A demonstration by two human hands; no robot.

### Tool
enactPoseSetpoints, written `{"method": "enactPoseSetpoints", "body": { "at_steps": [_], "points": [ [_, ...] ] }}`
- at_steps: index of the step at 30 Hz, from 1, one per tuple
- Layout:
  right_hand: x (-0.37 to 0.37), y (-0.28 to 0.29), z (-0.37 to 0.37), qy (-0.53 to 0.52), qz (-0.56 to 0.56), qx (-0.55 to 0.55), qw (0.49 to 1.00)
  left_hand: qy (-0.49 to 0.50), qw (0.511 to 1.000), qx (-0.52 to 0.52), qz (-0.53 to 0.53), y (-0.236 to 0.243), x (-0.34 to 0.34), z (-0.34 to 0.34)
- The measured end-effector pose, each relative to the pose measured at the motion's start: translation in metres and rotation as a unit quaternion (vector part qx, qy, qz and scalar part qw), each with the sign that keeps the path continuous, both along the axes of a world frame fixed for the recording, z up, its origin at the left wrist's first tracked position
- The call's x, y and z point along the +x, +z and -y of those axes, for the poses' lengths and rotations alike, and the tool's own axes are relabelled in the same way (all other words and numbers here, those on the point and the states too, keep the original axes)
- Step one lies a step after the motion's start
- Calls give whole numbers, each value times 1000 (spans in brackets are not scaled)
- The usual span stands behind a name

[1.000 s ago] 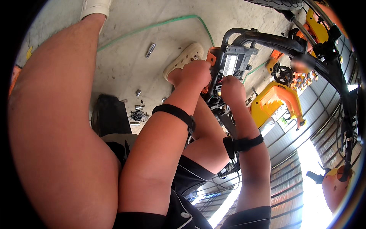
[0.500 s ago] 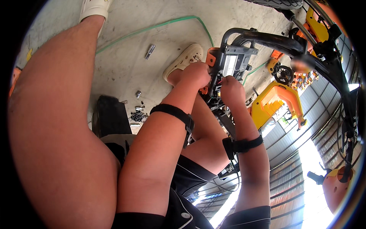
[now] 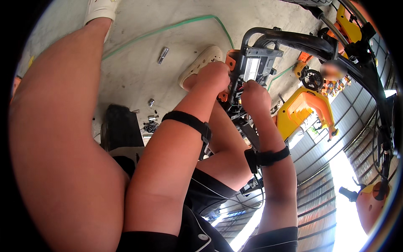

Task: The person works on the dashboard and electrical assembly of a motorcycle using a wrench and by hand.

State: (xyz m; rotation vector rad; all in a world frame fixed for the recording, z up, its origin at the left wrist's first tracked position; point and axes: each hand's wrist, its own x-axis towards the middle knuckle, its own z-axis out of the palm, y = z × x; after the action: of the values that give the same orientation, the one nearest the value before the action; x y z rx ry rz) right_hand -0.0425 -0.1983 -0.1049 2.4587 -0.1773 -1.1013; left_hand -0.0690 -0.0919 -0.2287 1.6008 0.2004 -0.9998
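Both my hands are at the bare black frame (image 3: 302, 40) of a scooter-like vehicle. My left hand (image 3: 215, 77) is closed, fingers curled in beside an orange bracket (image 3: 231, 60) on the frame's near side; what it grips is hidden. My right hand (image 3: 255, 98) is closed in a pinch, its fingertips at thin wires (image 3: 241, 87) below a black box-shaped unit with a pale label (image 3: 252, 69). Whether a wire is between those fingers is too small to tell. Black straps circle both my forearms.
On the concrete lie a long metal socket (image 3: 163, 55), a short socket (image 3: 151, 102) and a pile of small black fasteners (image 3: 150, 127). A green strip (image 3: 168, 26) crosses the floor. A black block-shaped object (image 3: 121, 128) stands near my leg. Yellow vehicle bodywork (image 3: 289, 113) is at right.
My right hand has shifted slightly left and turned a little, staying at the wires. The left hand stays by the orange bracket. The view has moved slightly.
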Motion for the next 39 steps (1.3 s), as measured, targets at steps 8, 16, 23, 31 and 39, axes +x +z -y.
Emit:
{"method": "enactPoseSetpoints", "body": {
  "at_steps": [8, 16, 23, 31, 39],
  "points": [
    [-8, -3, 2, 30, 20, 1, 999, -33, 958, 167, 231, 5, 25, 5],
    [-6, -3, 4, 66, 13, 14, 998, 22, 920, 184, 346, -2, 23, 15],
    [-9, -4, 0, 15, 23, 27, 999, -34, 987, 94, 122, 0, 9, 5],
    [1, -3, 12, -523, 72, 217, 821, 40, 998, 43, 14, 27, -10, -10],
    [19, 4, 7, -663, 47, 203, 719, 175, 984, 34, 22, 13, -40, 26]
  ]
}}
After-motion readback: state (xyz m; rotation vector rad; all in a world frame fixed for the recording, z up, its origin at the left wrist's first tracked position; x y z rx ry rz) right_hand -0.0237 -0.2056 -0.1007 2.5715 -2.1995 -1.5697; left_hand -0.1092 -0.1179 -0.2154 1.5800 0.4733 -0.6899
